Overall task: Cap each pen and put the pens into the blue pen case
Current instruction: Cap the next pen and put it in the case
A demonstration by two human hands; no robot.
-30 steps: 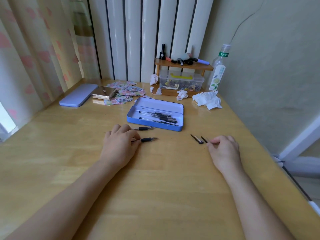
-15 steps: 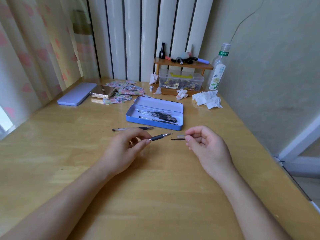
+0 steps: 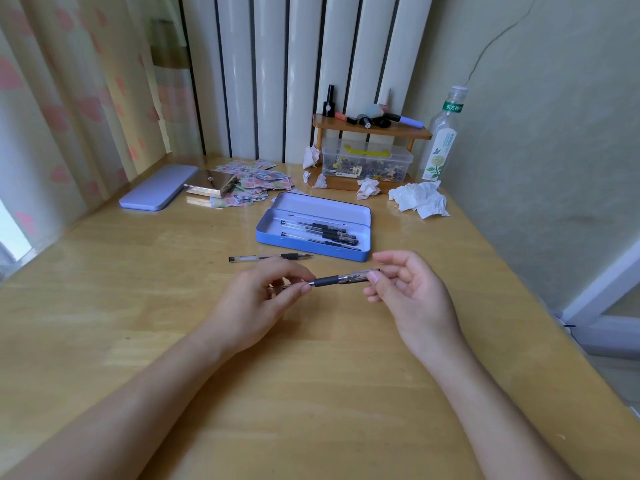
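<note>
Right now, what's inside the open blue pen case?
The open blue metal pen case holds several clear-barrelled pens with black grips, lying lengthwise. Its near wall hides the floor along that edge.

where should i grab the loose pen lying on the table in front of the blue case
Grip the loose pen from above at its black rubber sleeve, near the tip end on the right. It lies flat on the table, parallel to the blue case, so pinch across the barrel.

Daylit wooden desk (image 3: 104,306), white radiator (image 3: 304,64), floral curtain (image 3: 52,98), pale green wall (image 3: 554,133).
</note>
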